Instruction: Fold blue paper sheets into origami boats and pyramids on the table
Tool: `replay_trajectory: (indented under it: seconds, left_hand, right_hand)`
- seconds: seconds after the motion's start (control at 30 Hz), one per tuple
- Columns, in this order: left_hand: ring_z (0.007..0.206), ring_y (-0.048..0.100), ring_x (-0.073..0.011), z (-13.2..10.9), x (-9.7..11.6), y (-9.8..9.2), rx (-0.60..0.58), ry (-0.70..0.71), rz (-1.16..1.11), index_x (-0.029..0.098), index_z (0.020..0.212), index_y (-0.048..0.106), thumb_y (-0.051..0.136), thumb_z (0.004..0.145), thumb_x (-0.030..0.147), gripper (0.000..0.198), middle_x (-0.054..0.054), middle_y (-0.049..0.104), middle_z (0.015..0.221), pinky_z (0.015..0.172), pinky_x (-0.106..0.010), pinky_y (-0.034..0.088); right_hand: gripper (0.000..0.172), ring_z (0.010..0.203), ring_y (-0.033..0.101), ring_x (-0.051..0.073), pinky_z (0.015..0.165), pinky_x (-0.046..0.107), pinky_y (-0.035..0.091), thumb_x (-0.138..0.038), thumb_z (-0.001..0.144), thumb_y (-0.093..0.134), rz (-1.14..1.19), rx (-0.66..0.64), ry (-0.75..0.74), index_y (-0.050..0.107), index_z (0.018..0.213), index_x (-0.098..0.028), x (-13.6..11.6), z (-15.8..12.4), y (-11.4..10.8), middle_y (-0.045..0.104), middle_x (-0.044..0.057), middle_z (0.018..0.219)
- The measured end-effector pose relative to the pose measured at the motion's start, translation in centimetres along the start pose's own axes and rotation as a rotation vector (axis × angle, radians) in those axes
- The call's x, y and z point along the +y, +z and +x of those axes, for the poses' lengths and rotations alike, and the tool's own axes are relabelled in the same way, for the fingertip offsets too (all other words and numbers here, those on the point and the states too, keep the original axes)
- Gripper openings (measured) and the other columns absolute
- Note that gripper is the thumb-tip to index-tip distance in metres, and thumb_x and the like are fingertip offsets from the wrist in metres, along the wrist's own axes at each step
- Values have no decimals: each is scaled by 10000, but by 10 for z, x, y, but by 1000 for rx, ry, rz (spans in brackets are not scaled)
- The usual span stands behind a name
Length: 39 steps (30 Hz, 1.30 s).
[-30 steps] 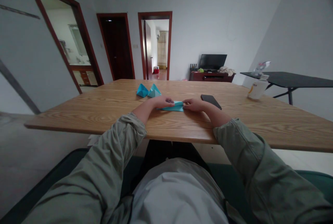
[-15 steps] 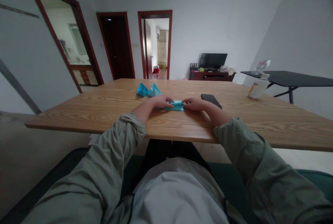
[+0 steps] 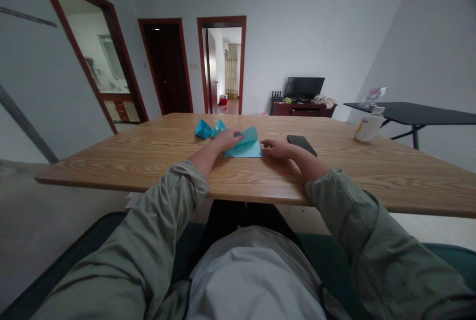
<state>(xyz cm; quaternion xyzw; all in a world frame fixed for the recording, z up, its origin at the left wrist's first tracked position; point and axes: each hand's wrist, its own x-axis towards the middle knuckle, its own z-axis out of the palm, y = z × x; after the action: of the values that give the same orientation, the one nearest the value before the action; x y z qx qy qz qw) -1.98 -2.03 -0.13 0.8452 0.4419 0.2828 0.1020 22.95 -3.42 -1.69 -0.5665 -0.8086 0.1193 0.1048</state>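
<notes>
A light blue sheet of paper lies on the wooden table in front of me, its far flap raised off the surface. My left hand pinches the left edge of that raised flap. My right hand rests on the table at the sheet's right edge, fingers curled and pressing the paper down. Two folded blue paper shapes stand just beyond my left hand.
A black phone lies right of my right hand. A white bottle stands at the far right of the table. Behind it is a dark side table. Doorways and a TV stand line the far wall.
The paper lay folded flat under both hands; my left hand has since lifted one flap up and away, opening the sheet. My right hand has stayed in place.
</notes>
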Motion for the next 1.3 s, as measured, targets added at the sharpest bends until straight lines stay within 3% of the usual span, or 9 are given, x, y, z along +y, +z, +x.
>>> replay_trajectory:
  seconds: [0.13, 0.23, 0.37, 0.47, 0.6, 0.8, 0.97, 1.17, 1.3]
  left_hand:
    - [870, 597, -181, 7, -4, -1, 258, -60, -293, 123, 988, 665, 450, 889, 384, 352, -59, 686, 932, 775, -274, 474]
    - [860, 616, -165, 11, -6, 0, 323, -126, -598, 138, 1035, 637, 462, 897, 388, 335, -53, 692, 945, 758, -264, 497]
    - [870, 647, -159, 18, -14, 4, 341, -228, -871, 143, 1104, 604, 476, 899, 329, 305, -78, 700, 997, 761, -263, 519]
    - [832, 657, -162, 20, -23, 5, 335, -350, -817, 133, 1122, 598, 447, 904, 301, 314, -90, 706, 962, 730, -266, 525]
    - [812, 653, -197, 16, -33, 5, 195, -439, -416, 147, 997, 649, 570, 808, 287, 249, -87, 712, 894, 697, -267, 506]
    - [902, 636, -252, 9, -38, 3, 97, -420, -25, 156, 918, 636, 662, 681, 261, 260, -124, 696, 971, 722, -280, 471]
    - [903, 611, -189, 11, -28, 2, 288, -321, -197, 167, 1003, 581, 602, 760, 221, 250, -94, 670, 1027, 760, -262, 470]
    - [777, 623, -132, 12, -13, 1, 315, -149, -689, 203, 1228, 414, 488, 849, 167, 389, -56, 668, 1010, 715, -263, 501]
    - [962, 611, -191, 1, 0, -7, 420, -139, -533, 212, 1367, 333, 555, 819, 161, 594, -109, 610, 1171, 820, -321, 495]
  right_hand:
    - [445, 1037, 609, 235, 902, 299, 441, -474, 929, 417, 99, 55, 19, 645, 1141, -156, -2, 2, -3, 650, 118, 1193]
    - [449, 912, 629, 221, 803, 292, 470, -517, 899, 446, 250, 163, 85, 676, 987, -141, -6, 0, -9, 698, 122, 1031]
    - [546, 859, 636, 198, 700, 262, 492, -596, 889, 362, 669, 290, 173, 629, 1063, -153, -11, -5, -18, 685, 118, 1028]
    - [636, 837, 647, 214, 635, 273, 504, -657, 849, 367, 840, 234, 247, 579, 1162, -145, -12, -8, -20, 662, 143, 1090]
    - [571, 841, 650, 196, 656, 265, 513, -569, 803, 556, 704, 137, 248, 572, 1220, -180, -10, -6, -11, 652, 126, 1144]
    - [461, 1020, 606, 190, 857, 274, 486, -251, 744, 663, 391, 356, 58, 607, 1193, -159, -1, 5, 3, 613, 119, 1222]
    - [516, 910, 636, 185, 835, 318, 508, -220, 750, 596, 444, 547, 35, 554, 1263, -190, -2, 5, -3, 576, 118, 1275]
    - [847, 1037, 625, 207, 781, 303, 544, -306, 800, 567, 966, 665, 119, 101, 1499, -198, -11, 0, -18, 571, 129, 1281]
    - [796, 969, 646, 199, 740, 283, 552, -306, 782, 584, 1020, 652, 124, 202, 1469, -181, -11, -1, -20, 612, 114, 1210]
